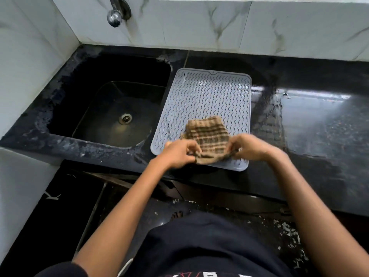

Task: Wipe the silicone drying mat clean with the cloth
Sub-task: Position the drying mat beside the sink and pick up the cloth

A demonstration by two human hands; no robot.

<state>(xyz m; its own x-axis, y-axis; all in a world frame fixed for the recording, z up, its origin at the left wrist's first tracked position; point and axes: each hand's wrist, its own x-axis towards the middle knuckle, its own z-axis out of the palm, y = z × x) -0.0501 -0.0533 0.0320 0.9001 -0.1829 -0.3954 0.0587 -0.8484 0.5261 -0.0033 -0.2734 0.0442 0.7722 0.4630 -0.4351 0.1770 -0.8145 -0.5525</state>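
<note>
A grey silicone drying mat [207,96] with a raised zigzag pattern lies flat on the black counter, just right of the sink. A brown checked cloth [207,134] is spread over the mat's near end. My left hand [179,152] pinches the cloth's near left corner. My right hand [249,146] pinches its near right corner. Both hands hover at the mat's front edge and hide part of it. The cloth's far half rests on the mat.
A black sink [111,108] with a steel drain [125,118] sits left of the mat. A chrome tap [114,16] sticks out of the marble wall above it. The wet black counter [319,120] stretches to the right.
</note>
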